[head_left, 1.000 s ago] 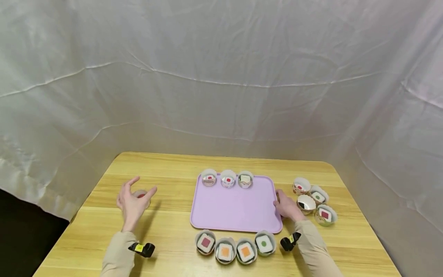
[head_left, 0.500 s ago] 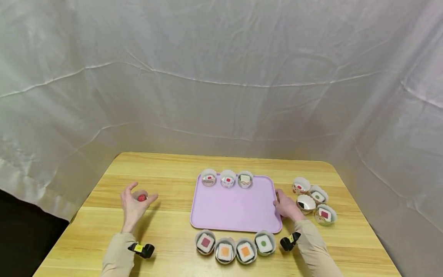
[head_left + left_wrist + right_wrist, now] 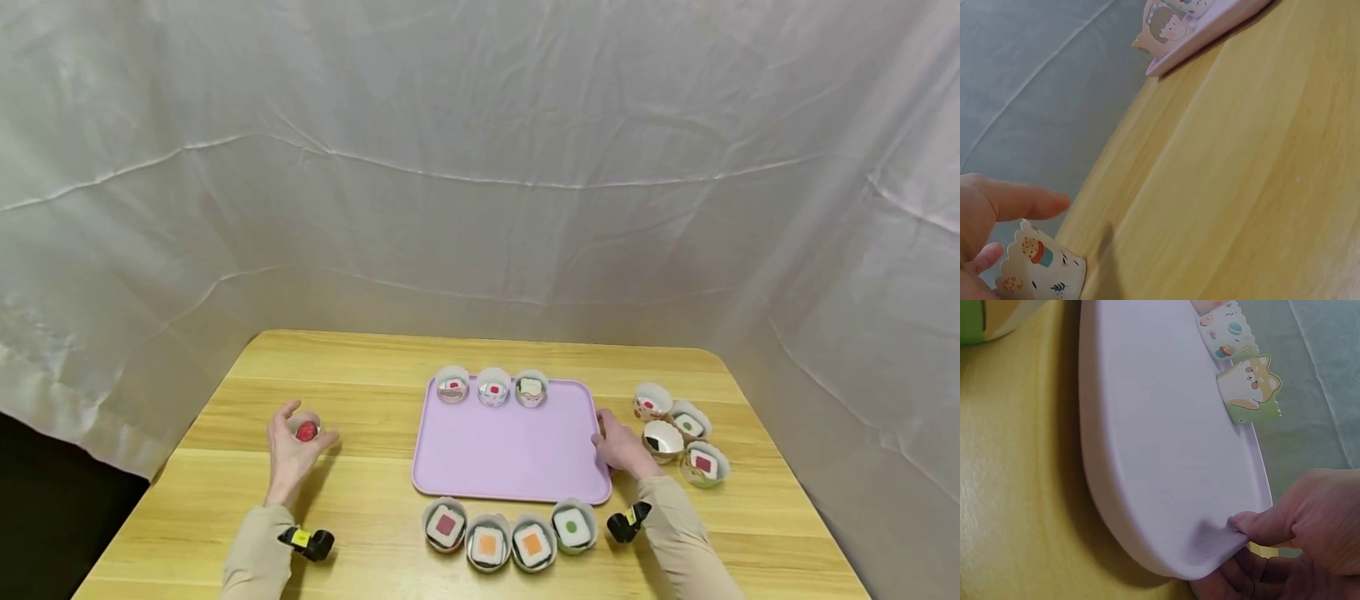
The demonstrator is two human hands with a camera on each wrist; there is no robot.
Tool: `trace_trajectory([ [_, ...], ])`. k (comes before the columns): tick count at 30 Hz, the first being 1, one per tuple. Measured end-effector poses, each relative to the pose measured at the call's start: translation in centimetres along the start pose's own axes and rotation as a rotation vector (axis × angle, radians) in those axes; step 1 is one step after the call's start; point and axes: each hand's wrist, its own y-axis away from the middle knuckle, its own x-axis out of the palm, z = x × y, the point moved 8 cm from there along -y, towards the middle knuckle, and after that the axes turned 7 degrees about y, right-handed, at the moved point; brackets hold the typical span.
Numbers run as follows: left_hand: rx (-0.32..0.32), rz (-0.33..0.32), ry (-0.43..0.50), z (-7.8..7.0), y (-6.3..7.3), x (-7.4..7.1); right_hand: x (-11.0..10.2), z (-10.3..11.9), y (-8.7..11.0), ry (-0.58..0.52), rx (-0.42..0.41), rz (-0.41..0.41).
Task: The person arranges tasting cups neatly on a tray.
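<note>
In the head view my left hand [image 3: 291,450] is at the left of the table, curved about a paper baking cup [image 3: 1044,265] with a red piece [image 3: 307,431] inside. The left wrist view shows one finger [image 3: 1035,203] reaching past the cup's scalloped rim, with a gap between them. Whether the other fingers touch the cup is hard to tell. My right hand [image 3: 624,443] holds the right edge of a lilac tray [image 3: 510,450], thumb over the rim and fingers beneath. Along the tray's far edge stand three paper cups [image 3: 493,388] with sushi-like pieces.
Several cups [image 3: 489,543] with square white pieces, orange, green or dark red in the centre, stand before the tray. Another cluster of cups [image 3: 663,442] is right of my right hand. Wood-grain table [image 3: 367,500]; pale curtains [image 3: 480,208] hang behind and beside it.
My left hand has shifted slightly and its fingers have drawn closer about the cup, whose red piece now shows more. My right hand and the tray have stayed put.
</note>
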Motion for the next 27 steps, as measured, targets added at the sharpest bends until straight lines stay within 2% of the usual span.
trace_trajectory([
  [11, -0.03, -0.026, -0.029, 1.1, -0.2, -0.5, -0.1, 0.2, 0.0, 0.003, -0.004, 0.0],
  [16, -0.042, -0.014, -0.019, 1.4, -0.2, -0.7, -0.2, 0.3, 0.1, 0.021, -0.013, -0.006],
  [27, -0.062, 0.016, -0.062, 2.0, -0.2, -1.0, -0.3, 0.3, 0.1, 0.035, -0.023, -0.012],
])
